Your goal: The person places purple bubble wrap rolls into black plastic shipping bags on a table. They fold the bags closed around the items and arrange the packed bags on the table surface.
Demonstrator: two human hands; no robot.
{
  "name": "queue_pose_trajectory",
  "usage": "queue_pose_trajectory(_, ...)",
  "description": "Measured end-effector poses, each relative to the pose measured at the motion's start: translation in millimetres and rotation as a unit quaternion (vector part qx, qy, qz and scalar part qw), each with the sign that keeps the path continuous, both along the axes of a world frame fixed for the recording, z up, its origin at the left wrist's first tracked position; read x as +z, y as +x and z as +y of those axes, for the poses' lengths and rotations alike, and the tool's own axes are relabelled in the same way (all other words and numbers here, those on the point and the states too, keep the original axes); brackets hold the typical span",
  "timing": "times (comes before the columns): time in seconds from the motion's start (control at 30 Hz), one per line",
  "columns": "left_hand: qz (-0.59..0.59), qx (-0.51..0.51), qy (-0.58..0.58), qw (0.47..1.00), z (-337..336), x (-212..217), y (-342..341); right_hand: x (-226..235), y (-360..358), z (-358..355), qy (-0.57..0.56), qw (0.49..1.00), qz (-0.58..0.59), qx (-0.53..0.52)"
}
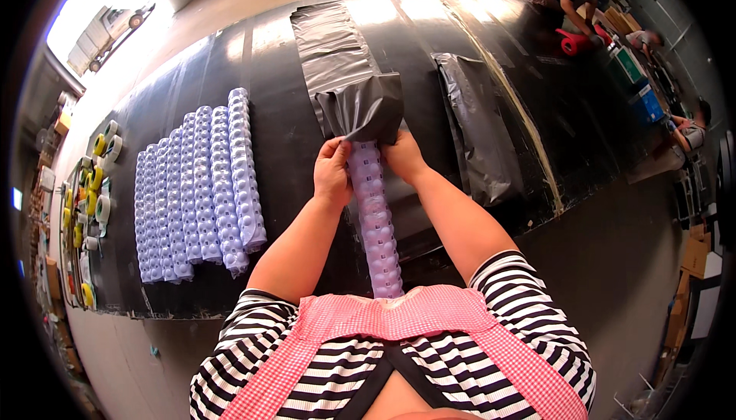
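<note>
Left hand [331, 175] and right hand [402, 156] clamped on grey bag [362, 106] mouth, sleeving over lilac tray stack [376, 221] braced against body

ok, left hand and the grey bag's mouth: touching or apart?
Touching. The head view shows the left hand pinching the open edge of the grey bag, beside the stack of pale purple trays; the right hand grips the other side.

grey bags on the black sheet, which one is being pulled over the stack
The grey bag at the middle, gripped by the left hand and right hand over the lilac tray stack. The other bag lies flat, untouched, to the right.
</note>
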State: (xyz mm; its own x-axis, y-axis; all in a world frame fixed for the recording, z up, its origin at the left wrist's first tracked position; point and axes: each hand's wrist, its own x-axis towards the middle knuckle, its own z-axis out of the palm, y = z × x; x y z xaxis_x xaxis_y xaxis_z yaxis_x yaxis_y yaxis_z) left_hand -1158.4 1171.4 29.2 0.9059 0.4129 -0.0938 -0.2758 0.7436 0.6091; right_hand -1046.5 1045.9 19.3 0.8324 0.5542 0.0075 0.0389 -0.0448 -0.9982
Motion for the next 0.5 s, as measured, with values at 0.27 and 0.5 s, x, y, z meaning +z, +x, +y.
queue_pose_trajectory(0.27,0.126,-0.114,0.392,0.904,-37.2,-33.7,-166.8,15.8,-107.3,-126.5,-0.191,0.941,0.125,0.248)
queue_pose_trajectory(0.5,0.188,-0.385,0.441,0.789,-44.3,-3.4,-143.9,-5.2,-127.8,-146.8,-0.279,0.874,0.127,0.378)
